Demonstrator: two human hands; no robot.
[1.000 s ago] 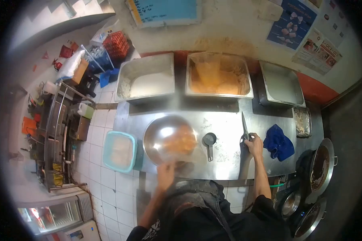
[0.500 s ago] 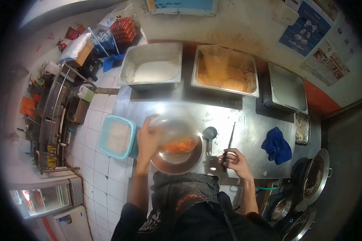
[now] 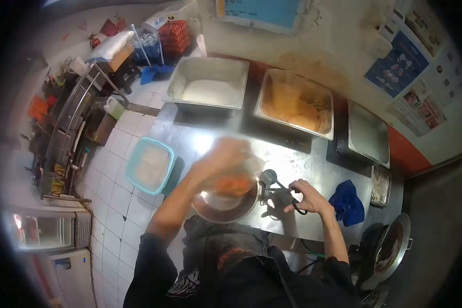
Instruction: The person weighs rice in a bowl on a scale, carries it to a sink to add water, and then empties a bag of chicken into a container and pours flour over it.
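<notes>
My left hand [image 3: 228, 154] is smeared by motion above a round metal bowl [image 3: 228, 213]. It grips what looks like a clear plastic bag [image 3: 254, 164], blurred, with orange-red stuff [image 3: 232, 186] showing below the hand, over the bowl. To the right, my right hand [image 3: 309, 197] has its fingers in the handle loops of dark scissors [image 3: 299, 209]; the blades point left toward the bowl. A dark measuring cup [image 3: 268, 177] sits on the steel table [image 3: 190, 138] between the bowl and the scissors, its handle pointing down toward me.
Along the wall stand a steel pan of white powder [image 3: 213, 92], a pan of orange-brown contents [image 3: 297, 118] and another deep pan [image 3: 367, 131]. A light-blue tub [image 3: 150, 165] is at left. A blue cloth [image 3: 348, 203] lies at right, near a wok [image 3: 392, 246].
My left hand has swung up and right over the bowl, with the clear bag. The right hand has turned the scissors from upright to pointing left. The view has shifted slightly.
</notes>
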